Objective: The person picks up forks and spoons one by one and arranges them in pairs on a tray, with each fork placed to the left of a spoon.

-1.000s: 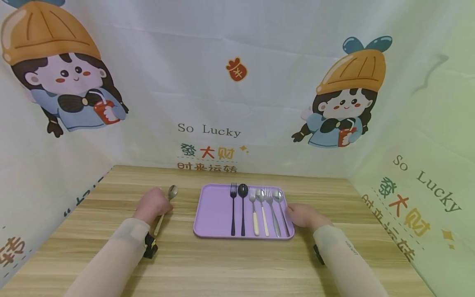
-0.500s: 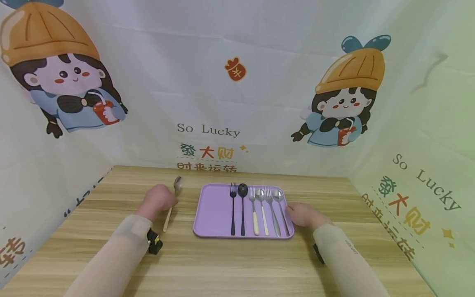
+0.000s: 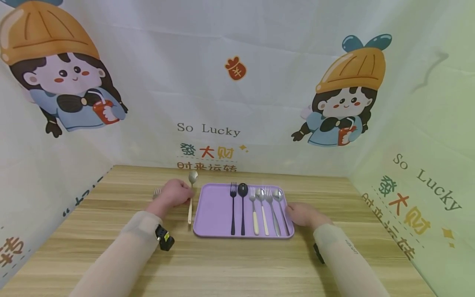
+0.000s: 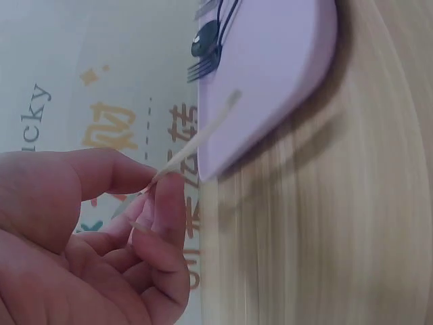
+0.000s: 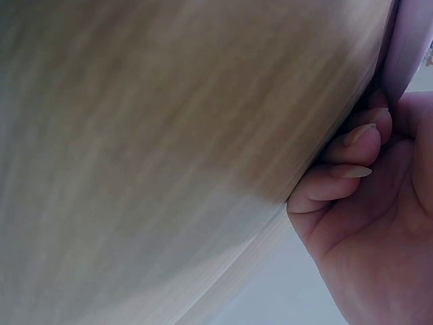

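Between thumb and forefinger, my left hand pinches a spoon with a metal bowl and a pale handle. It is just left of a lilac tray, bowl toward the back. In the left wrist view the spoon's handle is raised above the table, its end before the tray's corner. At the tray's right edge, my right hand grips the rim; in the right wrist view its fingers curl against the tray's side. The thumb is mostly hidden there.
On the tray's right half lie a black fork, a black spoon, a cream-handled fork, a pale-handled spoon, a silver fork and a silver spoon. Fork tines show behind my left wrist. A printed cloth hangs behind.
My left hand has carried the spoon rightward and slightly back, close to the tray, and the spoon now stands straighter. Fork tines have come into sight behind the wrist. My right hand has stayed put.
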The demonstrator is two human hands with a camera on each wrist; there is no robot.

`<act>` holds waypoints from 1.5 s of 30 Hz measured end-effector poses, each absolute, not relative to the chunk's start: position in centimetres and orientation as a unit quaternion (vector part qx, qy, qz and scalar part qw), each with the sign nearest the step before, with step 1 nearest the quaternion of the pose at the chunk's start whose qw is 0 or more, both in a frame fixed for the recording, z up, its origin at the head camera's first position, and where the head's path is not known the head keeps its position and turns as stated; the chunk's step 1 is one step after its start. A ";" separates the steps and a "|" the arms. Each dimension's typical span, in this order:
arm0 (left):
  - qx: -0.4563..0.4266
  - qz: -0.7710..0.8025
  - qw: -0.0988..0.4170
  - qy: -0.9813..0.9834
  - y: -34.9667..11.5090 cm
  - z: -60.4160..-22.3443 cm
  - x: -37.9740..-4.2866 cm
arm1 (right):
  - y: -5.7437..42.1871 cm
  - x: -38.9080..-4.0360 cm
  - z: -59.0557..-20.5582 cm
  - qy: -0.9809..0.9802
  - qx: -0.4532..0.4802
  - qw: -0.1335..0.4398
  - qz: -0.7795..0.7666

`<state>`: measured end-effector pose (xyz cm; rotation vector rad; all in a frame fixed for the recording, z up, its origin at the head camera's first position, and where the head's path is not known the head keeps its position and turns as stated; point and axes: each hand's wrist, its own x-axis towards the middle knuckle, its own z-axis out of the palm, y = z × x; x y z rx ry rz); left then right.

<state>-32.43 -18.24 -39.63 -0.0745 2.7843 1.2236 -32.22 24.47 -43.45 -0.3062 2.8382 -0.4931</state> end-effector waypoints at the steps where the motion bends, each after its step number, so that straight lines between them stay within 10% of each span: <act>1: -0.024 0.405 0.050 0.913 -17.9 -39.6 -32.5 | 24.5 -32.2 -43.5 0.973 -0.105 0.122 -0.168; 27: -0.048 0.446 0.112 0.887 -11.0 -41.1 -32.7 | 24.5 -32.6 -43.2 0.970 -0.119 0.134 -0.165; 45: -0.034 0.335 0.053 0.940 -9.7 -44.7 -35.0 | 24.5 -32.6 -43.4 0.971 -0.114 0.129 -0.164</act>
